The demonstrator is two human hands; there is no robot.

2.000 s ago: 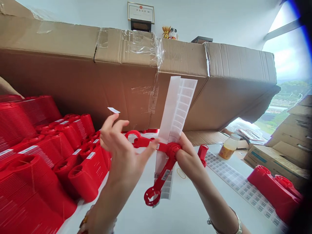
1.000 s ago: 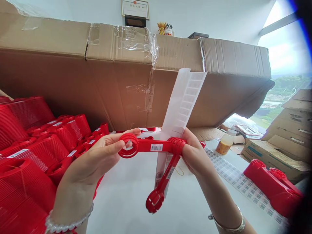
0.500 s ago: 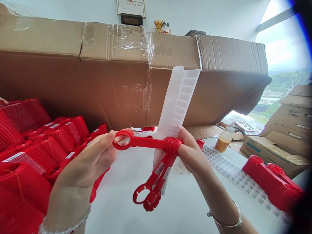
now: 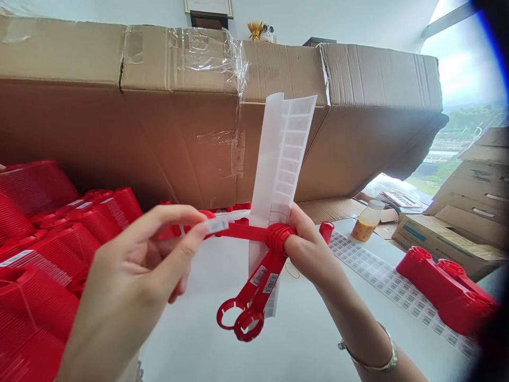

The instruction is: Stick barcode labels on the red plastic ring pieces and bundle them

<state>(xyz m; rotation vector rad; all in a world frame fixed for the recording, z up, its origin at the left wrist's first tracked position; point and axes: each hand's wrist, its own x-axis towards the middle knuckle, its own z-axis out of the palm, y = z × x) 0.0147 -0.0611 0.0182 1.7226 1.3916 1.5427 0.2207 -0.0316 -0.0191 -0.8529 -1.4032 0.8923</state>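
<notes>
My left hand [image 4: 139,270] is closed in a pinch, thumb and forefinger on one end of a small white barcode label [image 4: 218,225]. That label lies in front of a red plastic piece [image 4: 248,232] reaching left from my right hand [image 4: 312,241]. My right hand is closed round the overlapping ring ends of several such red pieces and a strip of label backing sheet [image 4: 268,159], which stands up behind them. Two more red pieces [image 4: 254,297] hang down from this grip, each with a barcode label stuck on its arm. My left fingers partly hide the far ring.
Tall stacks of red pieces [image 4: 59,249] fill the left side. A sheet of barcode labels [image 4: 389,286], a red bundle [image 4: 441,286], a jar [image 4: 368,220] and a carton [image 4: 445,239] lie right. Large cardboard boxes [image 4: 178,138] stand behind. A rubber band [image 4: 292,271] lies on the table.
My left hand has let go of the red piece's ring and now pinches a barcode label beside it. My right hand still holds the red pieces and backing sheet.
</notes>
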